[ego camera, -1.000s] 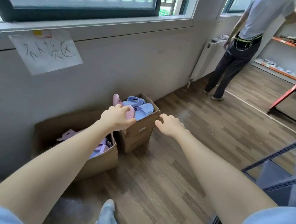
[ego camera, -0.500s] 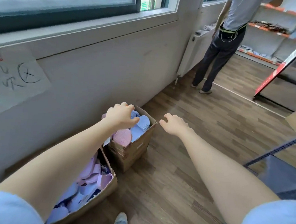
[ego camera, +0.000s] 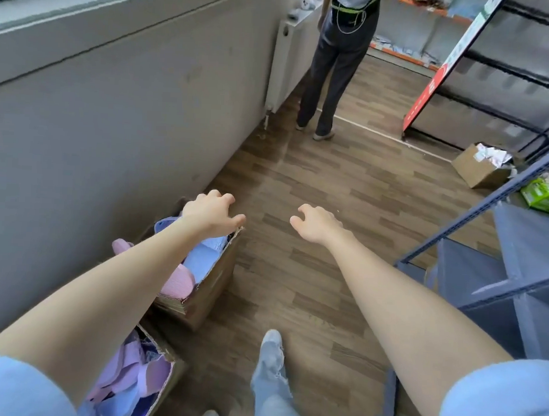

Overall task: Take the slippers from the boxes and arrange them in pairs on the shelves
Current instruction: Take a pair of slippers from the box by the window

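- Cardboard box (ego camera: 211, 287) against the grey wall (ego camera: 112, 119) holds pink and blue slippers (ego camera: 200, 261); a second box (ego camera: 161, 350), nearer the person, holds purple and blue ones.
- The left hand (ego camera: 212, 214) hovers over the first box's far end, fingers loosely curled, nothing seen in them, thumb by the rim.
- The right hand (ego camera: 317, 222) hangs over the wooden floor (ego camera: 332, 166), apart from the box, fingers loosely curled and empty.
- Grey shelves (ego camera: 526, 240) stand at right.
- Another person (ego camera: 334, 68) stands by a radiator (ego camera: 284, 59).
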